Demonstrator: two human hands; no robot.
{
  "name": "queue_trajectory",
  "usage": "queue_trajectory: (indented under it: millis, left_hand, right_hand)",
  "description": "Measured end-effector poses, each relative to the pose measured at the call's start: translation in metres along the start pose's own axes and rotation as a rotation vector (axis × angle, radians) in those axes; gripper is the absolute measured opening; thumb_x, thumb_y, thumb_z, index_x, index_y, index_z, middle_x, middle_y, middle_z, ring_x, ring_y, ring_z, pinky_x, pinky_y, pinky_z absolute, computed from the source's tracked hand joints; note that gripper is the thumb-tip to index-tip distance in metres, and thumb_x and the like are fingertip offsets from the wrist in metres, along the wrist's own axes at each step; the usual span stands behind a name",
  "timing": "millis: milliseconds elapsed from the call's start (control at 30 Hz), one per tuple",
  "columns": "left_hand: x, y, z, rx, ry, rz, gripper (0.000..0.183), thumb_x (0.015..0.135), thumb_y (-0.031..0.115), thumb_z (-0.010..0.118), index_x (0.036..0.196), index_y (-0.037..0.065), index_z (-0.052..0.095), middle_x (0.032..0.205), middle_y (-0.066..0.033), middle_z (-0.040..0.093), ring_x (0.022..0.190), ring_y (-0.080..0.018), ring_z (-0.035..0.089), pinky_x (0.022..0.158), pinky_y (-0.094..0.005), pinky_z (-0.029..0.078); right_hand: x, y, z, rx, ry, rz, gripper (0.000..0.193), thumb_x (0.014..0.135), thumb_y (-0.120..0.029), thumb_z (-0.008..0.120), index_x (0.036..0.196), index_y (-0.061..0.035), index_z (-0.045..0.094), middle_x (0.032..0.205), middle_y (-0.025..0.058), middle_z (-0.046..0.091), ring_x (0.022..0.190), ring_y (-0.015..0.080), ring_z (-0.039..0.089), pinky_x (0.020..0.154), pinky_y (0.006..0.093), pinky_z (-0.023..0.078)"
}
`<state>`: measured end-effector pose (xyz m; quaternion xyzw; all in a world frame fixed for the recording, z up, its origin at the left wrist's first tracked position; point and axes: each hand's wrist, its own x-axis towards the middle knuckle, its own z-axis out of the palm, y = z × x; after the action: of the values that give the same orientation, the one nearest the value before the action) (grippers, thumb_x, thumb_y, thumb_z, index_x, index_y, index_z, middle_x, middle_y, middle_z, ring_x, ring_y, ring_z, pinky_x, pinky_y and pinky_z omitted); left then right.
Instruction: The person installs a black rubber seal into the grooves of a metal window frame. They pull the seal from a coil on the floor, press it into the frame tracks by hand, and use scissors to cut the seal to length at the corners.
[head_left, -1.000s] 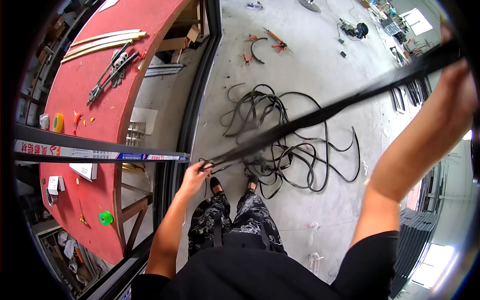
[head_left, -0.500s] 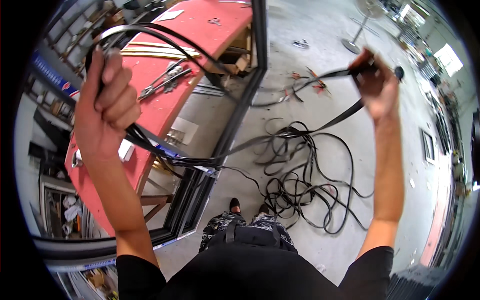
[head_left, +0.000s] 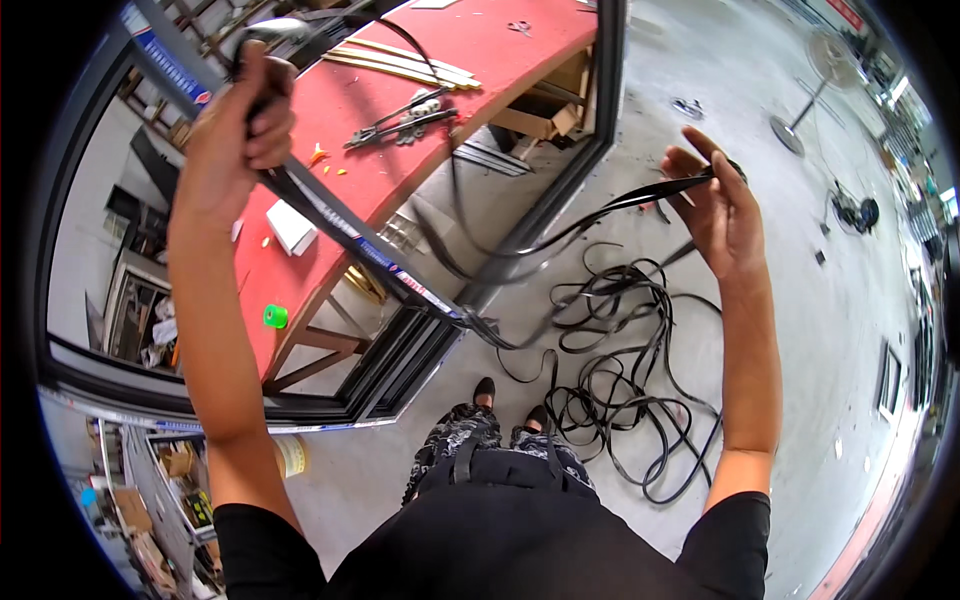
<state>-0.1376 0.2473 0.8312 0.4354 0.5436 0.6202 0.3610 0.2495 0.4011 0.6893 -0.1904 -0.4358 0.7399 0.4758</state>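
A long flat black rubber strip [head_left: 640, 193] runs between my two raised hands and sags in loops in the middle. On the left, my left hand [head_left: 228, 150] is closed round gathered loops of it, at the side bar of a dark window frame [head_left: 600, 120]. At the right, my right hand [head_left: 728, 215] holds the strip between thumb and fingers, with some fingers raised. More strip lies in a tangled heap [head_left: 620, 365] on the floor between the frame and my right forearm.
Beyond the frame stands a red-topped bench [head_left: 545, 45] with bolt cutters [head_left: 405, 125], gold strips [head_left: 400, 65], a white block [head_left: 290, 228] and a green roll [head_left: 276, 316]. A pedestal fan [head_left: 830, 60] stands far right. A yellowish bucket [head_left: 291, 455] sits behind the frame's lower bar.
The view has swung, so bench and frame sit further right. My left hand has risen. My right hand has come down slightly and inward, its fingers now more spread, with the strip still in it.
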Motion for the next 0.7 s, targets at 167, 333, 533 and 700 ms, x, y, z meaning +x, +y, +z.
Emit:
queue_trajectory:
  millis: [167, 333, 533, 700]
  left_hand:
    - [-0.021, 0.002, 0.017, -0.262, -0.405, -0.103, 0.038, 0.099, 0.039, 0.042, 0.083, 0.005, 0.051, 0.054, 0.0075, 0.028, 0.041, -0.0018, 0.018, 0.037, -0.0196, 0.016]
    - [-0.023, 0.017, 0.05, -0.484, -0.549, -0.205, 0.036, 0.103, 0.034, 0.031, 0.08, 0.008, 0.04, 0.053, 0.0039, 0.026, 0.038, -0.0036, 0.019, 0.033, -0.02, 0.016]
    - [-0.023, 0.038, 0.085, -0.471, -0.671, -0.202, 0.036, 0.103, 0.032, 0.027, 0.082, 0.006, 0.04, 0.055, 0.0016, 0.026, 0.04, -0.0073, 0.021, 0.035, -0.0223, 0.02]
    - [-0.033, 0.085, 0.09, -0.412, -0.683, -0.219, 0.034, 0.104, 0.03, 0.026, 0.084, 0.005, 0.039, 0.058, 0.0001, 0.027, 0.043, -0.0086, 0.024, 0.036, -0.0234, 0.021]
  right_hand:
    - [0.006, 0.03, -0.02, -0.597, 0.009, -0.176, 0.057, 0.089, -0.02, 0.062, 0.139, -0.0059, 0.038, 0.114, 0.0098, 0.059, 0.107, 0.0165, 0.053, 0.09, 0.0307, 0.044]
    - [-0.014, 0.09, -0.021, -0.715, 0.018, 0.077, 0.09, 0.075, -0.032, 0.078, 0.145, -0.0082, 0.027, 0.12, 0.0099, 0.055, 0.107, 0.0175, 0.052, 0.089, 0.033, 0.045]
    - [-0.064, 0.224, 0.006, -0.837, -0.407, 0.224, 0.112, 0.063, -0.048, 0.08, 0.147, -0.0058, 0.019, 0.139, 0.0238, 0.039, 0.13, 0.038, 0.037, 0.109, 0.0405, 0.03]
    - [-0.101, 0.316, 0.014, -1.133, -0.402, 0.313, 0.111, 0.063, -0.047, 0.079, 0.147, -0.0094, 0.018, 0.139, 0.0235, 0.039, 0.129, 0.0434, 0.035, 0.105, 0.0443, 0.033]
